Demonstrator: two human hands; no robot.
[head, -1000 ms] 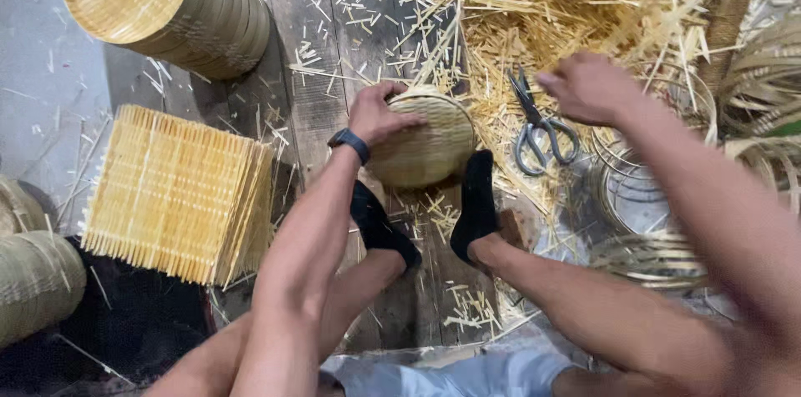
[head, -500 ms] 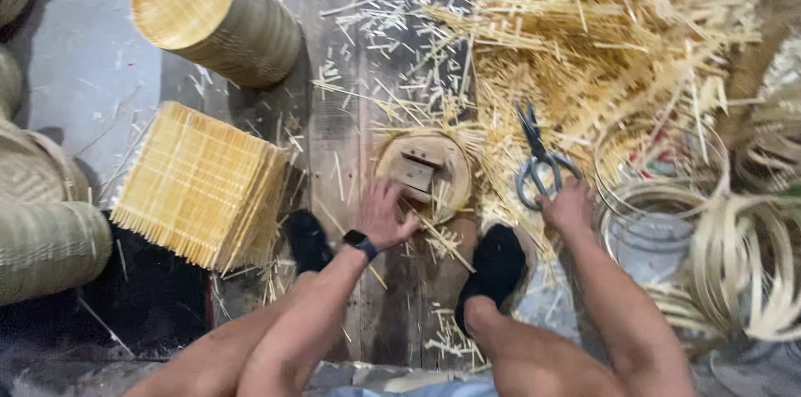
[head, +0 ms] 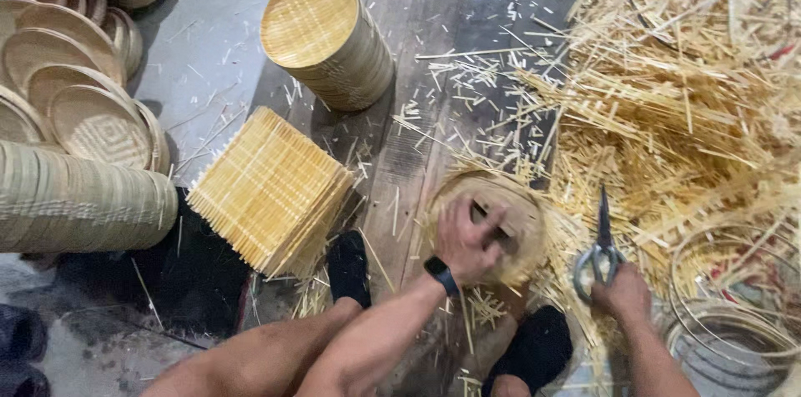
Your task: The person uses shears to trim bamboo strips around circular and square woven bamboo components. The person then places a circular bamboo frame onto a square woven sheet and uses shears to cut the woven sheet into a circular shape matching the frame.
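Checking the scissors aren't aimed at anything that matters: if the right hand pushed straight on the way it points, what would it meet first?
The right hand holds the scissors with blades pointing away from the person. The first thing ahead would likely be the heap of bamboo strips; depth is hard to judge, though.

A round, pale woven bamboo tray lay flat on the dark wooden floor boards, near the edge of the loose heap of bamboo strips. Grey metal scissors rested just beside it, blades closed and pointing away, handles nearest the person
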